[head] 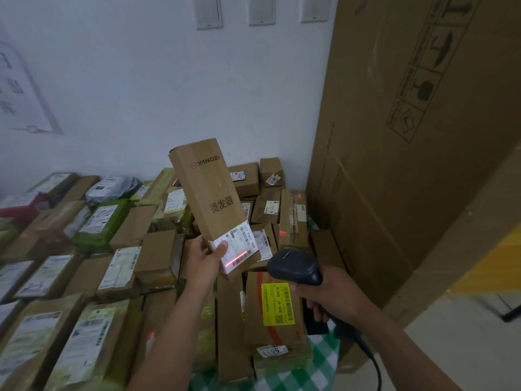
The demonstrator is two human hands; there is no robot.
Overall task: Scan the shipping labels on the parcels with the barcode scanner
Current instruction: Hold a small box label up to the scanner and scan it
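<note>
My left hand [205, 259] grips the lower end of a long brown cardboard parcel [207, 190], held up tilted above the pile, thumb on its white shipping label [239, 246]. A red scan line lies across the label's barcode near its lower edge. My right hand [328, 294] grips the handle of a dark barcode scanner [294, 266], whose head points left at the label from just beside the parcel. The scanner's cable trails down to the lower right.
Many labelled parcels [121, 269] cover a table with a green checked cloth [310, 371]. A box with a yellow label [277, 304] lies below the scanner. A very large upright carton [408, 136] stands at the right. The white wall is behind.
</note>
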